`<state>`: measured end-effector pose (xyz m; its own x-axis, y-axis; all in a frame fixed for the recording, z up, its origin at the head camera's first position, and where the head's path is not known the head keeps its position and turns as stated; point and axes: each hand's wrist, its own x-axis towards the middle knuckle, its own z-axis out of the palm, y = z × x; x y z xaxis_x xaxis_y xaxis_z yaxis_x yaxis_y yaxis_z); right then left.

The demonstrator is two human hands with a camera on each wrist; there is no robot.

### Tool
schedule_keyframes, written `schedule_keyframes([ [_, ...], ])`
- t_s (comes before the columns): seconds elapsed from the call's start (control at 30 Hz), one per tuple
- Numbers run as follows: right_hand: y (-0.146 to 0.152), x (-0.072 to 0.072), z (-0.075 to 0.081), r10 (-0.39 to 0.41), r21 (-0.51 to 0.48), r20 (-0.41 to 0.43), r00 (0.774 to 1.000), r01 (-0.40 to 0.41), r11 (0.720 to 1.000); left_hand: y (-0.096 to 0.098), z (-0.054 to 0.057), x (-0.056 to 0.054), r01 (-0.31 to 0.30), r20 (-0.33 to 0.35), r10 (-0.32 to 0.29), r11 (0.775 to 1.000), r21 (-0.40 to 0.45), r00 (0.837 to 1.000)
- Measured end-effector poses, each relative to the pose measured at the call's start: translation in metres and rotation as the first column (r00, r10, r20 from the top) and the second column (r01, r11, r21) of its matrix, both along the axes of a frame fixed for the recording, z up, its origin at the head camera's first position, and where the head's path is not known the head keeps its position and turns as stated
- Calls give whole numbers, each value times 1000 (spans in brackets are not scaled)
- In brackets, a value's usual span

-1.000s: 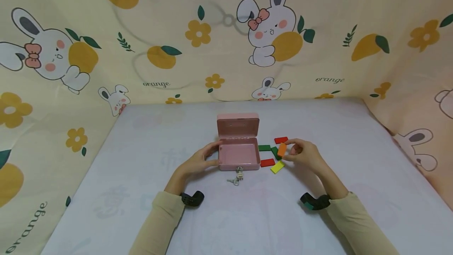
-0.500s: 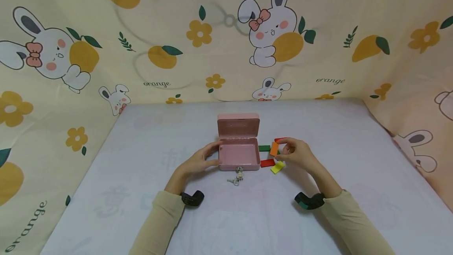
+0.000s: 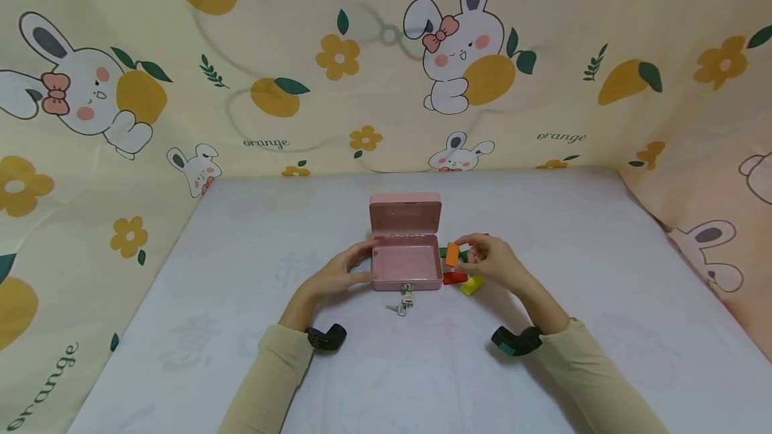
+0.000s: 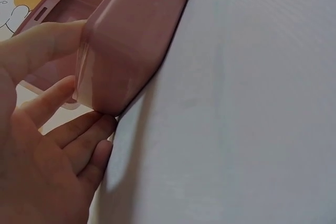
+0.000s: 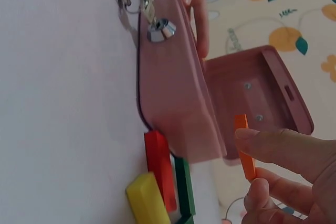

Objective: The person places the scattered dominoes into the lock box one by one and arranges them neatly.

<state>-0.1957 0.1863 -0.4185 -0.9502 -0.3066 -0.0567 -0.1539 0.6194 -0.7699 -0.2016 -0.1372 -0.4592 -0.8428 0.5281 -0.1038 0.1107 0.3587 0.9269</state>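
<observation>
A pink metal cash box [image 3: 389, 284] stands on the white-covered table, its lid [image 3: 405, 217] raised and its inside bare. Keys [image 3: 399, 309] hang from the lock at its front. My left hand [image 3: 333, 274] rests against the box's left side; in the left wrist view the thumb lies at the rim and lower fingertips touch near the bottom edge. Between thumb and fingers my right hand [image 3: 497, 263] pinches an orange block [image 3: 452, 254], held up beside the box's right wall. The right wrist view shows this flat orange block [image 5: 245, 153] edge-on, overlapping the open lid.
Beside the box's right wall lie a red block [image 5: 160, 169], a yellow block [image 5: 148, 200] and green blocks [image 5: 184, 187]. Another red piece shows partly behind the right hand. Patterned rabbit-and-orange cloth [image 3: 338, 106] rises behind the table and along both sides.
My right hand has moved left with the orange block, from above the loose blocks to close beside the box. The left hand has stayed at the box's left side.
</observation>
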Motion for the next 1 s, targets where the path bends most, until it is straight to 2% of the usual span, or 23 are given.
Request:
schedule_keyframes([
  [0.2,-10,0,4,31,-36,24,999,-30,999,-1,-2,0,11,-43,-12,1000,-7,999],
  [0.4,-19,-1,4,55,-66,23,998,-54,996,-1,-6,-1,8,-37,-8,1000,-18,999],
  [1.0,-49,-4,1,83,-89,6,997,-82,993,0,-4,0,5,7,-5,1000,-7,1000],
])
